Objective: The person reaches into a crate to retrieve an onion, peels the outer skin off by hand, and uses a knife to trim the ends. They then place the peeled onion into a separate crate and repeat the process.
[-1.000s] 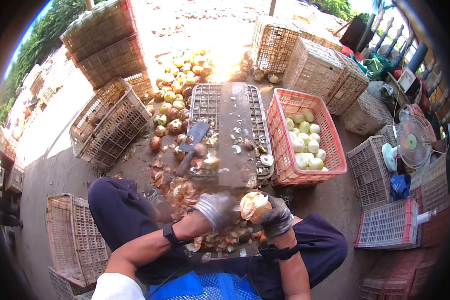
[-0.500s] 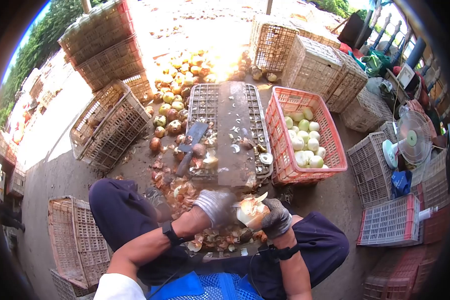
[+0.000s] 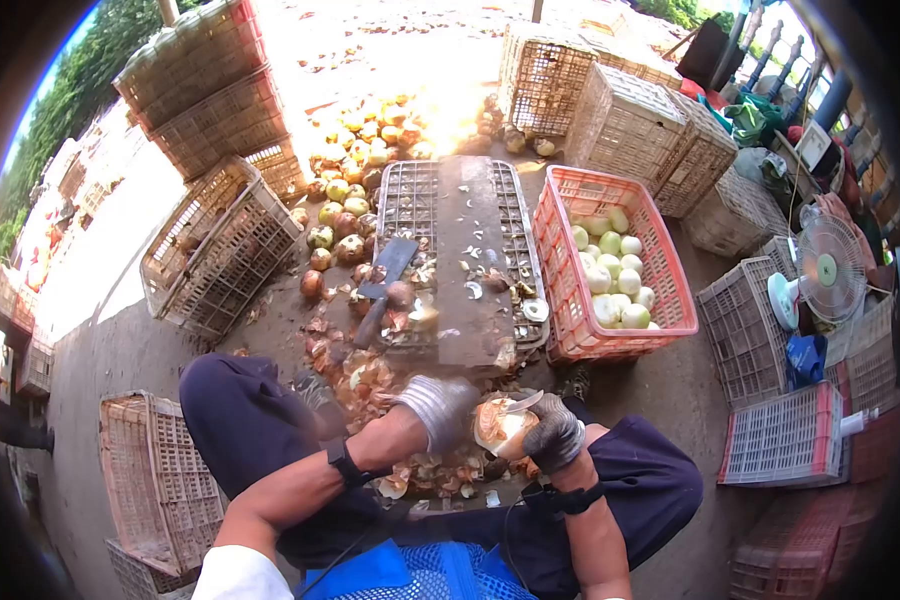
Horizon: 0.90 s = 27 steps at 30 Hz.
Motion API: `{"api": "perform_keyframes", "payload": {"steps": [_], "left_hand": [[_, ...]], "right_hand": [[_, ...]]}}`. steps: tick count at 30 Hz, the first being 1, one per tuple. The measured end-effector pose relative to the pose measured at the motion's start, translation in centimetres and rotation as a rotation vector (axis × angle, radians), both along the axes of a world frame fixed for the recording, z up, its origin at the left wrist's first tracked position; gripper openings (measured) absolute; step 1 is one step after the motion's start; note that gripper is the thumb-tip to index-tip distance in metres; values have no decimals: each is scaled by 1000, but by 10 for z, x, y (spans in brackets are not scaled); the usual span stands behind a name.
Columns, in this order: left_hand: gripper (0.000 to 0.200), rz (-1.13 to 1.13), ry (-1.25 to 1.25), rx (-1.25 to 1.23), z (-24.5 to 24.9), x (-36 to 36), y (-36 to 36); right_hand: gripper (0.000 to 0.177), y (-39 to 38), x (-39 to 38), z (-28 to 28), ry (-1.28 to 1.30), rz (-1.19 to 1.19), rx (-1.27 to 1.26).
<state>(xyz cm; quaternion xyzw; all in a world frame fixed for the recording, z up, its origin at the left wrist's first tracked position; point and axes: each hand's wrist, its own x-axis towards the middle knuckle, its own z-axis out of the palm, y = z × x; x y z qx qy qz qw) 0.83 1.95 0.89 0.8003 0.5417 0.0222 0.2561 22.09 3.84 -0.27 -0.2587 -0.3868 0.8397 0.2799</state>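
Note:
My right hand (image 3: 555, 434), in a grey-palmed glove, grips a partly peeled onion (image 3: 503, 428). Loose brown skin and a pale strip hang at the onion's top, near the thumb. My left hand (image 3: 438, 412), in a whitish glove, is just left of the onion; motion smears its fingers, so its grip cannot be made out. Papery onion skins (image 3: 355, 370) litter the ground between my legs. Beyond my hands a long board (image 3: 465, 225) rests on an upturned crate (image 3: 407, 187). A broad-bladed knife (image 3: 395, 262) lies on its left side, handle towards me.
A red crate (image 3: 620, 345) of peeled onions (image 3: 610, 275) stands right of the board. Unpeeled onions (image 3: 350, 215) are heaped behind and left of it. Stacked crates (image 3: 625, 125) stand at both sides, with a tipped crate (image 3: 220, 250) on the left and a fan (image 3: 828, 270) on the right.
The onion in my right hand has turned, showing more white flesh and a lifted strip at its top. My left hand stays close to it, still blurred.

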Motion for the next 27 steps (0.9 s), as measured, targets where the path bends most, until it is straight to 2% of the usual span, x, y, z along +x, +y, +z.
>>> {"api": "perform_keyframes", "payload": {"steps": [1, 3, 4, 5, 7, 8, 10, 11, 12, 14, 16, 18, 21, 22, 24, 26, 27], "left_hand": [[29, 20, 26, -4, -5, 0, 2], [27, -18, 66, 7, -81, -9, 18], [26, 5, 29, -5, -83, -11, 21], [26, 28, -8, -17, -84, -14, 23], [26, 141, -187, -75, -13, -16, 24], [29, 216, -146, -74, -6, -22, 19], [34, 298, -637, -120, -37, -31, 13], [36, 340, -889, -143, -33, -30, 12], [41, 445, -1110, -308, -24, -30, 5], [41, 311, -1014, -135, -17, -31, 2], [39, 299, -908, -105, -2, -27, 0], [35, 414, -800, -210, 21, -16, 2], [27, 507, -702, -224, 12, -8, 2], [26, 540, -862, -213, -5, -10, 3], [27, 383, -844, 0, -6, -24, 7], [31, 706, -1103, -231, -6, -27, 10], [30, 709, -1147, -263, 4, -26, 8]], "right_hand": [[75, 1, -2, 3, -82, 26, 200], [65, 3, -7, 12, -243, 80, 602], [66, -3, -13, 24, -279, -4, 646], [66, -3, -13, 27, -321, 41, 695], [68, -1, -14, 32, -402, 118, 788], [68, 1, -14, 36, -390, 126, 703], [75, 0, -18, 40, -369, 46, 485], [80, 1, -16, 36, -394, 25, 489], [85, 3, -16, 34, -420, 3, 492], [87, 3, -14, 32, -477, -18, 457], [90, 4, -14, 36, -511, 5, 409], [91, 7, -17, 25, -595, 42, 489], [95, 11, -27, 8, -712, 110, 589], [96, 8, -27, 13, -796, 103, 616], [98, 6, -28, 18, -775, 38, 596], [100, 6, -21, 9, -561, -79, 508], [100, 6, -20, 7, -586, -108, 535]]}}
